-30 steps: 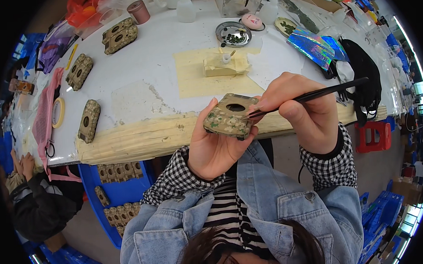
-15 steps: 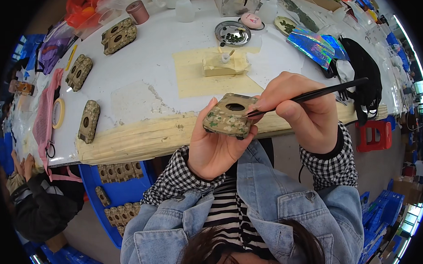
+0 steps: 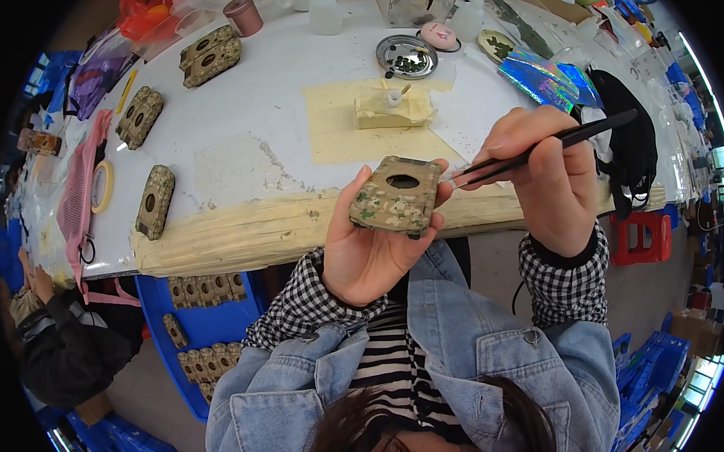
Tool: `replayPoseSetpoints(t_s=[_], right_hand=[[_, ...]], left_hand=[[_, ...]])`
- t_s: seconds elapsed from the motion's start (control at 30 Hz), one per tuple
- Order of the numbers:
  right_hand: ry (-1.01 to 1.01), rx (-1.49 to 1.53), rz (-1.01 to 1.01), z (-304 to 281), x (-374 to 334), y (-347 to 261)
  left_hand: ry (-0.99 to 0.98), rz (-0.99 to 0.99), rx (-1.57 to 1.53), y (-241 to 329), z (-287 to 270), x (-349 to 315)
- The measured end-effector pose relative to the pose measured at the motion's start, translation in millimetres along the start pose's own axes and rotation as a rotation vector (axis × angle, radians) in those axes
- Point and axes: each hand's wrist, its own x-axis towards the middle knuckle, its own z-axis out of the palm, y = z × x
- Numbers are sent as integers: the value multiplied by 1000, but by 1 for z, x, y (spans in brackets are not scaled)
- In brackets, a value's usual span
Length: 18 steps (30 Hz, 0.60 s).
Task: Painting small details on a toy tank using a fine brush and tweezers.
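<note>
My left hand (image 3: 371, 261) grips a camouflage-painted model tank hull (image 3: 393, 205) by its sides, above the table's front edge. A dark round hole shows in the hull's top. My right hand (image 3: 548, 176) holds black tweezers (image 3: 535, 154) like a pen. Their tips are slightly parted, just right of the hull and close to my left fingertips; whether anything tiny sits between them I cannot make out. Beyond the hull stands a tape-covered block (image 3: 394, 108) with a small white cup on top. Behind it lies a round metal dish (image 3: 406, 59) with small dark green pieces.
More camouflage hulls stand on the table's left, such as one near the edge (image 3: 155, 203). A blue tray (image 3: 164, 301) below holds several more. A tape roll (image 3: 101, 187), shiny foil pouch (image 3: 540, 78), black bag (image 3: 626, 129) and red stool (image 3: 641, 236) surround the workspace.
My right hand has drawn the tweezers away from the hull's top, to the right and slightly up. My left hand and the hull have barely moved.
</note>
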Motion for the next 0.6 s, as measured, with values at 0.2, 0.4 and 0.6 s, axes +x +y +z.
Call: replayPoseSetpoints(t_s=[0.2, 0.4, 0.6], right_hand=[[105, -60, -121, 0, -14, 7], [118, -193, -202, 27, -33, 24], [111, -243, -320, 40, -33, 38]], left_hand=[[-21, 266, 495, 13, 12, -10], [-26, 454, 836, 25, 17, -18], [-6, 475, 851, 25, 19, -18]])
